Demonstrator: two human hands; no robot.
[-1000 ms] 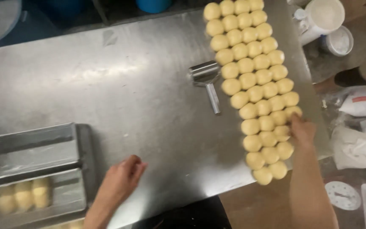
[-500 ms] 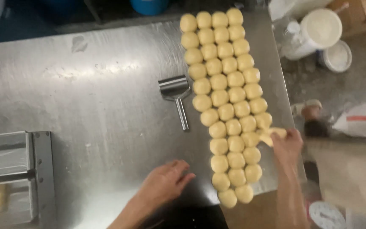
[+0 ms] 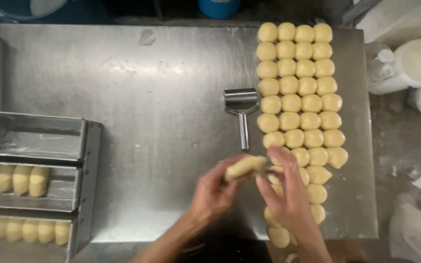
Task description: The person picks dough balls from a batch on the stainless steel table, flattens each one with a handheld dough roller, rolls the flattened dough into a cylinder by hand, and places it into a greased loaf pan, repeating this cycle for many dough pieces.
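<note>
While we are holding the dough piece (image 3: 244, 167) above the steel worktop (image 3: 162, 97), both hands are pinching it: left hand (image 3: 215, 195) under its left end, right hand (image 3: 283, 195) at its right, long axis running left-right, beside the dough balls (image 3: 300, 83).

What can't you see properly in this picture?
- Head view: dough balls under the right hand are covered by it.
- The dough piece held with the left hand is motion-blurred.
- The lowest loaf pan is cut off by the bottom edge.
- The white tub runs off the right edge.
</note>
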